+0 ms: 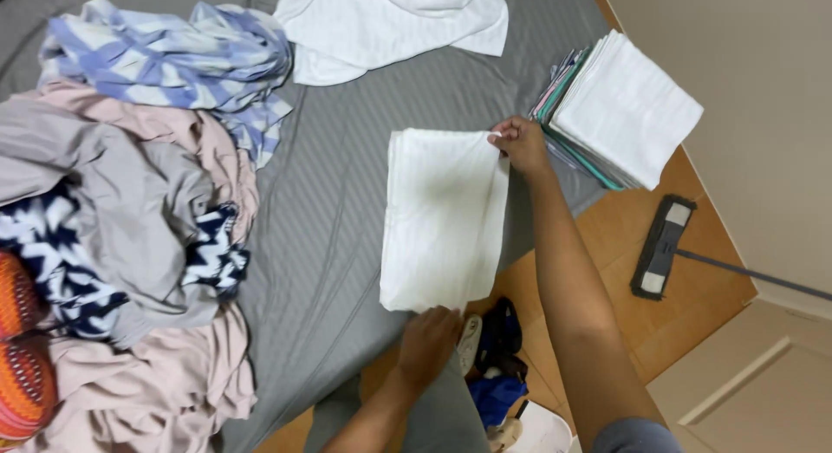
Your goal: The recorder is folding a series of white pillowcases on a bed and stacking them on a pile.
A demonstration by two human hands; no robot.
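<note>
The bed (347,228), under its grey striped sheet, gives me a flat surface, and I use it: the white towel (444,219) lies near the bed's lower edge, folded to a long rectangle, its near end hanging slightly over the side. To my left a big heap of unfolded laundry (130,245) fills that side of the bed, pale pink and grey with a blue-and-white striped piece on top; a loose white cloth (390,24) lies at the far end. To my right the stack of folded towels (620,106) sits at the corner of the bed, white on top, coloured edges below.

My right hand (523,145) is closed in a pinch on the towel's far right corner. My left hand (429,342) rests on the near edge, fingers curled over the hem; how firmly it grips I cannot tell.

To fold well, I judge, I should keep both corners taut so the layers stay square, line the edges up before pressing, and smooth the faint ripples flat against the sheet. The overhanging end could slide toward the wooden floor (685,306), where a flat mop (660,245) lies, so I should keep weight on the bed.
</note>
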